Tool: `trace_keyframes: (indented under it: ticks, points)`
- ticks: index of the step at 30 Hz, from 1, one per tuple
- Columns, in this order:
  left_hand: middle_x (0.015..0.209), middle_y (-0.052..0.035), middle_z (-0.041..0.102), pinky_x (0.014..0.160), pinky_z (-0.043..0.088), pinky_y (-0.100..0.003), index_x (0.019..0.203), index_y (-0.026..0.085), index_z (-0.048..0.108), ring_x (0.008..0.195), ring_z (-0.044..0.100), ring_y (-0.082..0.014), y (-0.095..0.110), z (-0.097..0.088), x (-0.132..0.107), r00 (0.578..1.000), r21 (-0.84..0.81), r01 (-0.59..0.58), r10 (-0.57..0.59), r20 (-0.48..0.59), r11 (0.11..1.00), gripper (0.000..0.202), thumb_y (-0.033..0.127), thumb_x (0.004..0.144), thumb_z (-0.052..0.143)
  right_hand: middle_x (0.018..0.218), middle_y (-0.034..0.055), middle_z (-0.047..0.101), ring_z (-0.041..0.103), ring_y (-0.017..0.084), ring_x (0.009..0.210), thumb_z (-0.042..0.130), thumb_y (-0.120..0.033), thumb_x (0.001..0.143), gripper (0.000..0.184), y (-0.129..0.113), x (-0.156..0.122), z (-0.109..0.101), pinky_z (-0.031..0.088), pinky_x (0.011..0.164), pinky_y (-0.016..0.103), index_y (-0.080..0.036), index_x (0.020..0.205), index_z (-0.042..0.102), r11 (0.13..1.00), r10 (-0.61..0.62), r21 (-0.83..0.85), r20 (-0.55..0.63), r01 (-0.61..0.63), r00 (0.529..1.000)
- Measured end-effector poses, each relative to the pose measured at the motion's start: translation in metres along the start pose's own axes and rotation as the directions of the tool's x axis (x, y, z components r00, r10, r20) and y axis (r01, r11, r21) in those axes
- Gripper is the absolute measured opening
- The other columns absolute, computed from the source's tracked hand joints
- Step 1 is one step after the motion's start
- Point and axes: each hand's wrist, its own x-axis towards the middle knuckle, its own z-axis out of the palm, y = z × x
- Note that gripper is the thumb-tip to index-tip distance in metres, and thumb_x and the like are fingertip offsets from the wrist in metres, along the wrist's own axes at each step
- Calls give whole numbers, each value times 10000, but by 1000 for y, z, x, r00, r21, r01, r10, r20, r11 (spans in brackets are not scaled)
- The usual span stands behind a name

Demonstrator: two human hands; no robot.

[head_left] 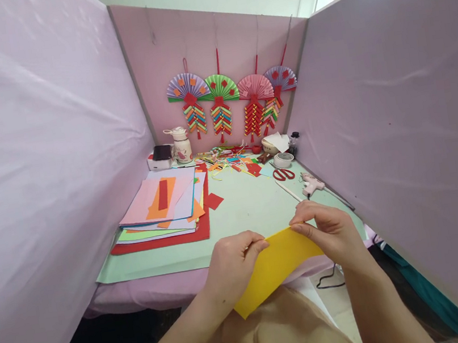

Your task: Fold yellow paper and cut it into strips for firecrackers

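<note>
A folded yellow sheet of paper (275,267) is held in the air over my lap, just in front of the table's near edge. My left hand (232,265) pinches its upper left edge with the fingers closed. My right hand (330,231) pinches the upper right corner, fingertips pressed together on the fold. The lower left corner of the sheet hangs free.
A pale green mat (243,209) covers the table. A stack of coloured paper sheets (166,209) lies at the left. Red scissors (283,174), a glue gun (312,183), a tape roll (283,159), paper scraps and a white jug (182,144) sit farther back. Paper fans (222,101) hang on the pink partition.
</note>
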Motion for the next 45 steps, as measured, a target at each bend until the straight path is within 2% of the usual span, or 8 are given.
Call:
trace_keyframes:
  ticks: [8, 14, 21, 25, 32, 38, 42, 45]
  points:
    - [797, 38, 728, 675, 429, -218, 807, 246, 705, 709, 644, -131, -2, -7, -1, 999, 55, -32, 32, 4, 998, 163, 229, 861, 552, 705, 17, 608, 528, 172, 684, 640, -222, 827, 62, 6, -1, -2, 408, 657, 331, -243, 773, 661, 999, 15, 37, -34, -14, 999]
    - [826, 48, 727, 680, 431, -212, 833, 251, 701, 747, 649, -128, -6, -9, -2, 997, 45, -2, -1, 72, 999, 137, 238, 854, 567, 714, 18, 607, 528, 173, 699, 647, -217, 822, 54, 12, -2, -6, 402, 666, 334, -241, 778, 666, 998, 26, 50, -57, -23, 998]
    - [789, 59, 724, 667, 420, -215, 797, 239, 697, 708, 638, -116, -7, -8, -4, 1000, 124, -1, -1, 14, 992, 134, 200, 847, 578, 712, 11, 602, 514, 172, 704, 644, -190, 824, 73, 17, -3, -6, 394, 677, 338, -248, 786, 666, 997, 23, 79, -44, -19, 999]
    - [766, 67, 713, 648, 417, -220, 776, 238, 680, 688, 627, -113, -10, -7, -3, 999, 142, 5, -10, 31, 990, 123, 232, 857, 587, 727, 8, 609, 524, 176, 729, 651, -182, 816, 82, 18, -5, -10, 396, 707, 343, -254, 780, 665, 998, 17, 57, -76, -12, 997]
    - [784, 41, 711, 695, 440, -245, 804, 216, 660, 734, 634, -135, -19, -3, -9, 983, 264, -152, 174, -60, 952, 113, 189, 866, 571, 723, -4, 611, 524, 169, 725, 653, -175, 809, 89, 18, -5, -13, 398, 711, 332, -257, 776, 663, 999, 8, 47, -86, -3, 996]
    - [803, 11, 711, 704, 461, -257, 844, 202, 656, 729, 639, -143, -30, -3, -10, 954, 315, -251, 290, -82, 915, 135, 144, 871, 538, 725, 3, 614, 516, 167, 716, 654, -172, 810, 91, 20, -6, -16, 394, 708, 338, -250, 764, 659, 1000, 9, 23, -80, -7, 997]
    - [751, -1, 689, 686, 462, -270, 838, 189, 650, 699, 620, -149, -30, -3, -11, 924, 356, -318, 372, -93, 879, 135, 145, 876, 528, 724, 1, 620, 519, 169, 719, 651, -169, 812, 96, 18, -8, -17, 404, 750, 355, -249, 757, 651, 1000, 4, 18, -92, -3, 996]
    - [749, -2, 684, 689, 465, -274, 848, 188, 650, 701, 617, -148, -29, -3, -11, 916, 365, -333, 390, -92, 869, 146, 147, 885, 515, 725, -5, 622, 526, 165, 714, 653, -171, 809, 97, 17, -9, -19, 412, 791, 367, -254, 757, 656, 1000, -1, 10, -107, 2, 994]
